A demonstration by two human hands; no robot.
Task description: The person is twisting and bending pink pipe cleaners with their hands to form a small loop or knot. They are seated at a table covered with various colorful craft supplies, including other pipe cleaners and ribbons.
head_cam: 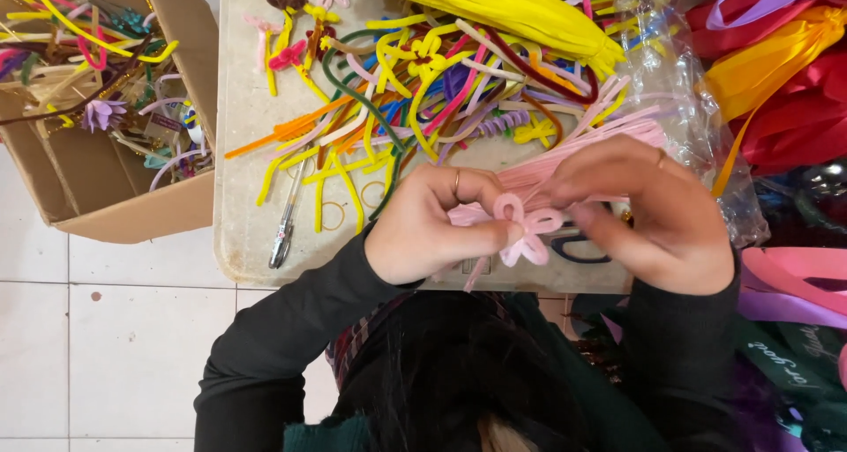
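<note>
Here, the two hands meet over the near edge of the bench.
Left hand: the left hand (432,227) is curled, and its fingers (494,236) pinch the pink fuzzy-wire flower (522,227) from the 9 o'clock side. It has a ring on one finger.
Right hand: the right hand (657,218) is curled too, and its fingers (587,214) pinch the same flower from the 3 o'clock side.
Flower: it has round pink loops, is held up just above the bench (243,152), and sits right between both hands.
Pink wires: a bunch of straight pink wires (609,143) lies at 12 o'clock from the hands, partly under the right hand.
Wire pile: a mixed heap of coloured wires (415,90) lies at 11 o'clock.
Yellow bundle: a long yellow bundle (494,7) lies at the far edge.
Pen: a pen (287,214) lies at 9 o'clock from the left hand.
Scissors: dark scissors (578,245) lie just under the flower.
Box: a cardboard box (115,205) of wire bits stands on the floor, far off at 10 o'clock.
</note>
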